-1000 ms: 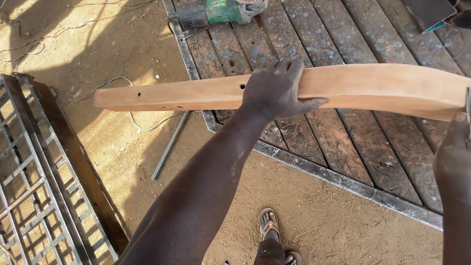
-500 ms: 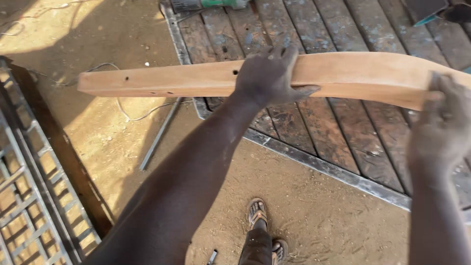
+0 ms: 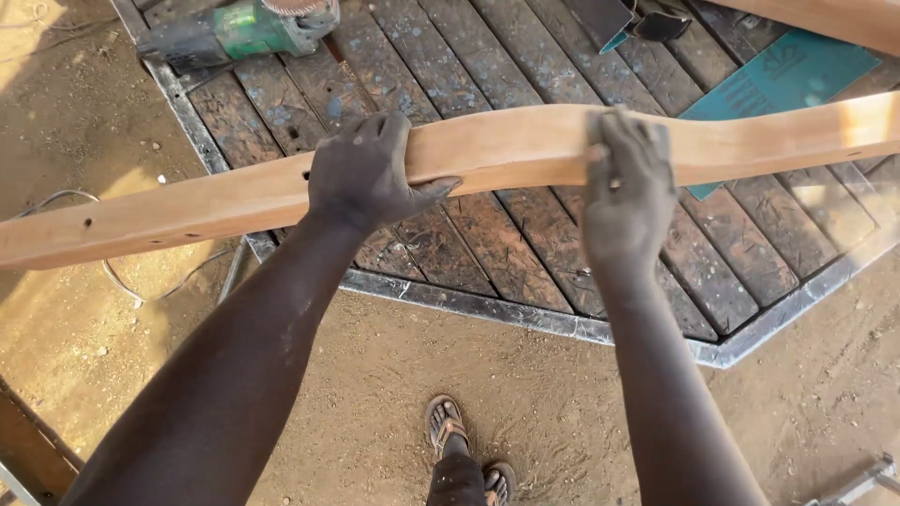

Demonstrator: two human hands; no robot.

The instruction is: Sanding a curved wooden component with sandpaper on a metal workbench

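A long, curved piece of light wood (image 3: 506,150) with small drilled holes stretches across the whole view, held above a plank work table (image 3: 525,272). My left hand (image 3: 367,174) grips it from above near its middle, thumb on the near face. My right hand (image 3: 626,186) presses flat over the wood a little to the right, fingers draped over the top edge; whether something lies under its palm I cannot tell.
A green power tool (image 3: 246,30) lies at the table's far left corner. A teal sheet (image 3: 778,77) and a dark tool (image 3: 637,21) lie at the far right. A cable (image 3: 112,272) trails on the sandy ground. My sandalled feet (image 3: 464,450) stand below.
My right hand has moved from the wood's right end inward onto its middle part. The view has shifted right, and the wood now reaches past both edges.
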